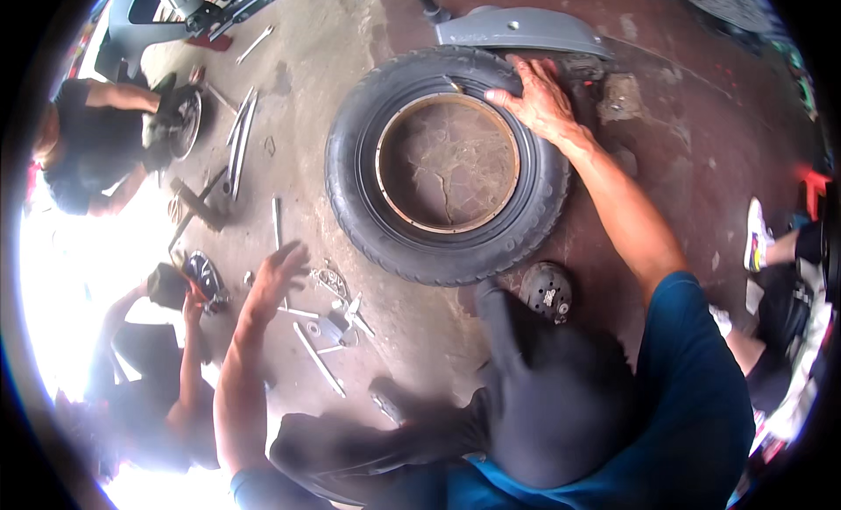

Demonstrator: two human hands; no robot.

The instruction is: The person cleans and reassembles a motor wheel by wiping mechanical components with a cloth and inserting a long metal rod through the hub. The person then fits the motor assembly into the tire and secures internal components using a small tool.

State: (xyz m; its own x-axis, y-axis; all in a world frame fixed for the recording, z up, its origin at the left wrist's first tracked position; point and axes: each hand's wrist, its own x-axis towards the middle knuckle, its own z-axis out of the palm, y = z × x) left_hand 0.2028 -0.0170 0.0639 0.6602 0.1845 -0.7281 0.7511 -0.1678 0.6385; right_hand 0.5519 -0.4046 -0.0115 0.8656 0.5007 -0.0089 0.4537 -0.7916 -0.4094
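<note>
A black tire (350, 181) lies flat on the floor in front of me. A rusty metal ring (383, 164) lines its inner opening, and a small valve stem (453, 84) shows near the far inner edge. My right hand (543, 102) rests on the tire's far right side, fingers spread and thumb toward the inner edge, gripping nothing. Left of the tire, my left hand (276, 275) hovers over loose tools, its fingers apart and slightly blurred. Beside it lie a thin metal bar (277, 221) and a small chain-like metal piece (329, 280).
Long metal bars (241, 146), a mallet (197, 205) and a wrench (255, 44) lie on the left floor. Closer are more tools (320, 361). A grey curved machine part (526, 30) stands beyond the tire. Co-workers (101, 133) crouch at left; another person's legs (771, 273) show at right.
</note>
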